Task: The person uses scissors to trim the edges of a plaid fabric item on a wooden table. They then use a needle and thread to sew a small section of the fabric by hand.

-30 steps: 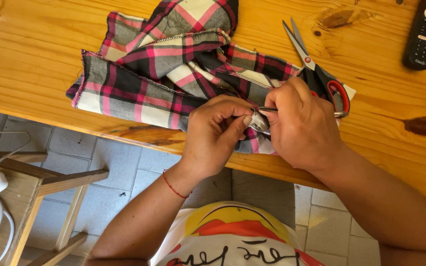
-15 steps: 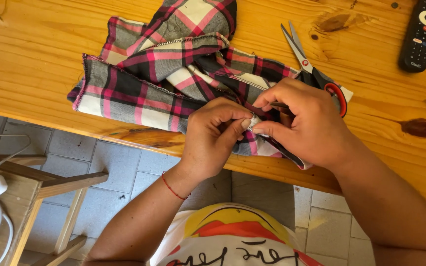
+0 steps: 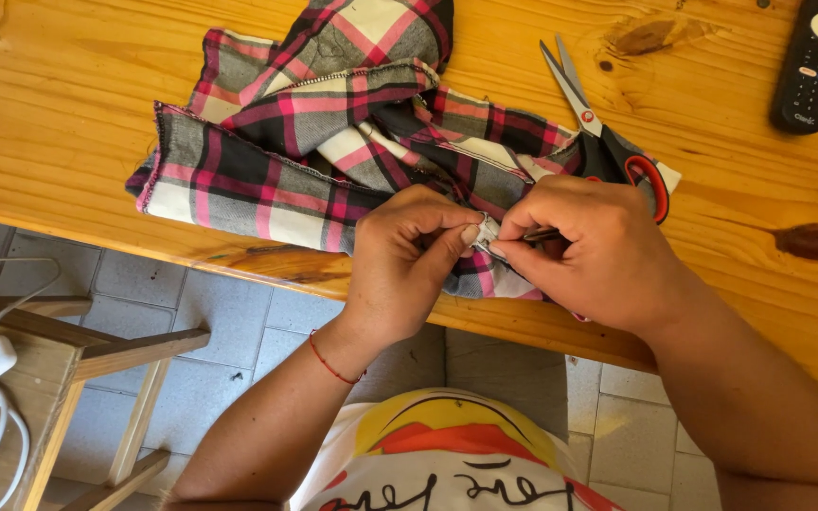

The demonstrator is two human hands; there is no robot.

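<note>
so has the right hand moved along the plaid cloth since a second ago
Yes, slightly. Against the scissors, the right hand has slid toward the table edge, its thin tool at the plaid cloth.

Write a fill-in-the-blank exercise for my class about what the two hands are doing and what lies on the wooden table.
1. Both the left hand and the right hand pinch the edge of a plaid ____.
2. The scissors with red-and-black handles lie to the ____ of the fabric.
3. The black remote control lies at the table's far ____ corner.
4. A thin red ____ circles the left wrist.

Missing words: fabric; right; right; string
</note>
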